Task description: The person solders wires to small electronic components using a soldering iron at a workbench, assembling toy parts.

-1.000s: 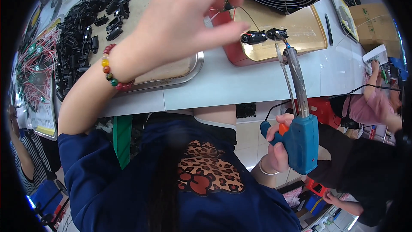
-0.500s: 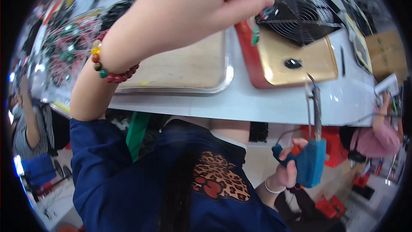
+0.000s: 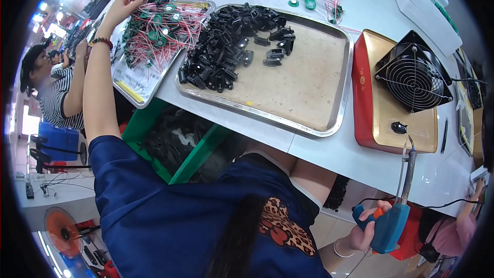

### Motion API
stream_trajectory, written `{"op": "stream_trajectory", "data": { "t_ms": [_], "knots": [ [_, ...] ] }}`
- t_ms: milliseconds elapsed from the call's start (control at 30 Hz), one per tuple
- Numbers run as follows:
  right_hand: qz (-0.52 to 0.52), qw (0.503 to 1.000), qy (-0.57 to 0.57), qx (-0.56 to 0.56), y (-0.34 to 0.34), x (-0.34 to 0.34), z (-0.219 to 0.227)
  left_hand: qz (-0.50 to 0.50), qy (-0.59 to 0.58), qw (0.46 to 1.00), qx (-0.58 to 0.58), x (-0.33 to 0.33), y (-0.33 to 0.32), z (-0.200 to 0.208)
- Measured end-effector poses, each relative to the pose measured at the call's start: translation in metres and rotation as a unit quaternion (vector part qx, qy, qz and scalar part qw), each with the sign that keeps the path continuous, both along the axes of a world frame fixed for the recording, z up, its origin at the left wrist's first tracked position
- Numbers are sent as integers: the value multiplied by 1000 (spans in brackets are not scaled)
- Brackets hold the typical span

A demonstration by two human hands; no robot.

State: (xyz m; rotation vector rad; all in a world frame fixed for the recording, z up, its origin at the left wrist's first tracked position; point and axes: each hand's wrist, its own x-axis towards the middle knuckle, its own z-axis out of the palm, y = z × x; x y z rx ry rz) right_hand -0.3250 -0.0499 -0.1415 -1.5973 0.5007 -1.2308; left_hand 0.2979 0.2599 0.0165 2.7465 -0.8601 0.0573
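My right hand (image 3: 366, 227) is closed round the handle of a blue soldering gun (image 3: 389, 229), whose metal tip points up beside the front edge of the table. Far to the left, my left hand (image 3: 123, 10) reaches to the edge of a heap of small green circuit boards with red and white wires (image 3: 157, 33). Its fingers are drawn together there; whatever may be between them is hidden. The heap lies on a tray (image 3: 146, 92) with a paper and a yellow strip. Beside it, a metal tray (image 3: 329, 128) bears many small black plastic housings (image 3: 213, 54).
On the right, a black fan (image 3: 414, 80) stands on a red and gold tin (image 3: 363, 108) with a small black part (image 3: 399, 127). Behind are a white foam box (image 3: 424, 10) and loose wired boards (image 3: 310, 1). Below the table is a green bin (image 3: 198, 154). Other people sit on both sides.
My left hand has swung from the fan area to the wired boards at far left. The view has turned left, uncovering the housings. My right hand keeps hold of the soldering gun.
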Motion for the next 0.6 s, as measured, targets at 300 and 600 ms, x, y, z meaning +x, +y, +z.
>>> {"op": "stream_trajectory", "data": {
  "t_ms": [300, 600],
  "knots": [
    [-1, 1000, 18, 6, 3, -5, 0, -30, -319, 947, -16, -107, -92, 19],
    [-33, 999, 4, 22, 7, -10, 2, -369, -57, 928, -3, -208, -223, -109]
  ]
}}
